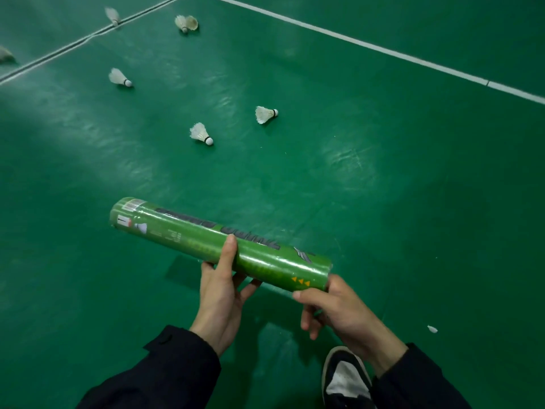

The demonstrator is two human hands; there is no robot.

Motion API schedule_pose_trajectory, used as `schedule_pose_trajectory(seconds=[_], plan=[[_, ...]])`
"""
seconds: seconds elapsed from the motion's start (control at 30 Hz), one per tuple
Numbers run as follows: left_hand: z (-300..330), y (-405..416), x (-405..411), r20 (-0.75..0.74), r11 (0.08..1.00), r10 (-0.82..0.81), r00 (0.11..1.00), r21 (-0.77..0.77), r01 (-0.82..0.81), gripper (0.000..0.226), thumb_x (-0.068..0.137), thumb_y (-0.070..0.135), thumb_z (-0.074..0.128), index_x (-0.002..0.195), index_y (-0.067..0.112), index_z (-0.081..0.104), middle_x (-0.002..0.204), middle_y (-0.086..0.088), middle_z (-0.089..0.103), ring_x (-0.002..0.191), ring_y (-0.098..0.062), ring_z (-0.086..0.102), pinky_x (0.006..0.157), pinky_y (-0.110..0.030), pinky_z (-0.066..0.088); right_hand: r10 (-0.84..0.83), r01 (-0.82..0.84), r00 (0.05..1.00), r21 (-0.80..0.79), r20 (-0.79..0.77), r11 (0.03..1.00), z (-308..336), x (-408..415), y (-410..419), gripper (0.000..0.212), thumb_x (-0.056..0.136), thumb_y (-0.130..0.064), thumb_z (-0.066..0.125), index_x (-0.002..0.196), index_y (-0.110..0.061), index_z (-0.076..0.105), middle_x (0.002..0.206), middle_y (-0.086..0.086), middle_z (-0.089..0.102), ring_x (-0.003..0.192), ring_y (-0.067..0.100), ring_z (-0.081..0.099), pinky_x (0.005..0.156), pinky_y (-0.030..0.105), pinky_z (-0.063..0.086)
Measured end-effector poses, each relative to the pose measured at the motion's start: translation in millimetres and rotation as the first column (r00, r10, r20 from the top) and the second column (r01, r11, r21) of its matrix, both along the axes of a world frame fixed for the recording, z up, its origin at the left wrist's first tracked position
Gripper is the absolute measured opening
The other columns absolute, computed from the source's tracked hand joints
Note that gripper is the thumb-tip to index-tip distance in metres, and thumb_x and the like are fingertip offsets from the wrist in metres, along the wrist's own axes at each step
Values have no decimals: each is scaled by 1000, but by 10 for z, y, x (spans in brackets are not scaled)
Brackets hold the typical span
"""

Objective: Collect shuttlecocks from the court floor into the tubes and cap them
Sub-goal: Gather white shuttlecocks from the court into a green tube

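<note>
A green shuttlecock tube point(188, 231) lies almost level in front of me, above the court floor. My left hand point(221, 293) grips its middle, thumb over the top and fingers underneath. My right hand point(333, 311) holds the tube's near right end, fingers curled at the rim; whether a cap sits there is hidden. Several white shuttlecocks lie on the floor beyond: one point(202, 133) nearest, one point(265, 114) to its right, one point(119, 77) farther left, one point(185, 23) at the back.
The floor is green matting point(383, 187) with a white line point(368, 47) running across the upper right and a seam line point(73, 44) at the upper left. A loose white feather point(432, 329) lies right of my hand. My dark shoe point(346, 376) shows at the bottom.
</note>
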State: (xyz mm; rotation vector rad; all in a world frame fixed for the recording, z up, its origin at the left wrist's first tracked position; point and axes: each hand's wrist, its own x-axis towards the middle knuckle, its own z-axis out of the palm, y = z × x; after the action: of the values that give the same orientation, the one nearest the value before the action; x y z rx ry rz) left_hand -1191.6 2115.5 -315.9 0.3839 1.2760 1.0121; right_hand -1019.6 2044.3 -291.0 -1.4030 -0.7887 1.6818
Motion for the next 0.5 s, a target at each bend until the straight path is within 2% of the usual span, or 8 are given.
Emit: schedule_pose_trajectory(seconds=[0.07,0.17,0.23,0.27,0.33,0.4,0.47,0.5], plan=[[33,-1,-23,-7,1000,-8,1000,-5,8,73,80,51,76,141,20,53,119,-4,71,103,-19,74,79,-45,62,-44,43,997,-25,-56,999,-24,6,2,19,86,-2,71,99,-11,60,64,-9,64,51,20,57,42,28,44],[81,19,-24,-9,1000,7,1000,-17,-7,75,78,48,79,141,20,50,123,-7,71,105,-21,75,79,-46,64,-268,268,963,19,-26,963,-146,-33,19,40,72,-3,78,110,-13,67,72,2,65,50,18,57,39,26,41],[100,44,-38,-1,999,31,1000,-25,-31,74,77,47,81,139,23,49,128,-8,70,110,-23,74,82,-47,65,-363,362,931,50,21,931,-225,-75,43,49,64,-17,85,111,-19,71,66,2,65,45,16,53,35,20,35],[108,55,-47,6,999,37,999,-27,-37,69,81,44,81,138,25,48,128,-7,70,111,-22,73,81,-46,65,-368,367,929,45,35,929,-235,-84,55,50,62,-21,87,110,-18,72,58,6,60,39,17,48,34,18,33],[108,62,-66,2,999,28,1000,-23,-28,58,89,39,77,136,27,45,128,-3,68,113,-19,71,82,-43,65,-313,314,948,-12,59,949,-265,-75,73,33,78,-7,76,110,-12,70,45,17,47,33,18,39,34,16,31],[105,55,-82,-16,1000,7,1000,-15,-7,59,91,41,77,137,30,43,131,0,66,116,-18,69,89,-45,64,-202,204,977,-33,69,978,-262,-37,4,18,88,4,65,105,-2,69,42,19,44,30,18,38,34,16,30],[100,50,-97,-31,1000,-11,999,-6,11,59,92,40,76,138,32,40,132,2,65,116,-16,69,91,-45,63,-158,162,986,-60,57,985,-240,-70,-19,12,86,5,66,98,6,69,41,20,45,28,19,41,33,16,30],[102,50,-104,-40,1000,-18,999,-3,18,58,94,40,75,139,33,39,131,3,66,114,-14,70,89,-43,63,-160,163,986,-68,55,984,-228,-93,-20,16,81,2,69,96,7,70,42,21,46,29,20,42,33,16,31]])
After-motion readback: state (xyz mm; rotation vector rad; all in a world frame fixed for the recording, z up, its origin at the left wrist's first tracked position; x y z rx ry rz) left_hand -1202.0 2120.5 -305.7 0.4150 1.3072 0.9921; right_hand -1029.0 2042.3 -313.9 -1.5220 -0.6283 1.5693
